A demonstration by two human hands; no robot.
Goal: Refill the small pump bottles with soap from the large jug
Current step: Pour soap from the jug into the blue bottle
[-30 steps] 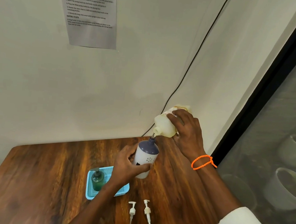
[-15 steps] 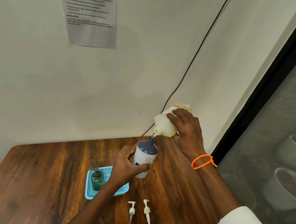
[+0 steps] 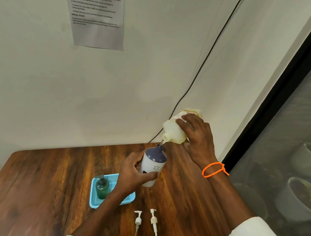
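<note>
My right hand [image 3: 199,139] grips the pale yellow jug [image 3: 173,132], tipped mouth-down to the left. A thin stream of soap runs from its spout into the open neck of a white pump bottle with a purple top [image 3: 153,164]. My left hand [image 3: 133,172] wraps around that bottle's body, holding it slightly tilted just above the wooden table [image 3: 40,183]. Two white pump heads [image 3: 138,220] [image 3: 154,219] with long tubes lie loose on the table in front. A green pump bottle [image 3: 102,188] with its pump on stands in the light blue tray [image 3: 93,200].
The table sits in a corner against a white wall, with a black cable [image 3: 203,65] running down it. A printed sheet [image 3: 96,13] hangs on the wall. A dark-framed glass pane [image 3: 292,131] is at the right, with plant pots behind it.
Almost nothing differs. Both hands keep their hold and the jug stays tipped over the bottle's neck; the soap keeps running.
</note>
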